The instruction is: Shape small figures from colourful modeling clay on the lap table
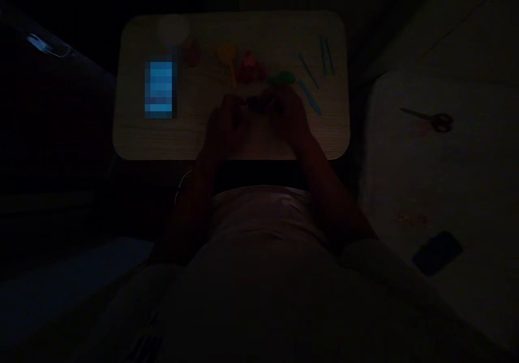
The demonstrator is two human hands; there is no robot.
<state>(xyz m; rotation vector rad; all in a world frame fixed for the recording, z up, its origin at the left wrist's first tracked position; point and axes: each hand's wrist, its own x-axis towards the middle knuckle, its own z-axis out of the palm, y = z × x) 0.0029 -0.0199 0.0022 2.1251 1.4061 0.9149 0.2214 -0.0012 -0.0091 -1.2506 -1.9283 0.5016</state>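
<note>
The picture is very dark. Over the front half of a small wooden-topped table (162, 144), my left hand (227, 122) and my right hand (287, 112) face each other with curled fingers. Between their fingertips sits a small dark bluish lump (255, 103), its kind too dim to make out. My right fingers close on its right side, and my left fingertips meet its left end. Just beyond my right hand lies a green piece (284, 76). Past the lump are a red and pink shape (249, 67) and a yellow-orange piece with a long stem (227, 58).
A glowing blurred screen (161, 90) stands at the table's left, near a pale round thing (173, 29) and a reddish piece (193, 53). Several thin blue sticks, one a blue knife-like tool (310, 97), lie right. Scissors (440, 121) and a dark block (438, 253) rest on a pale surface.
</note>
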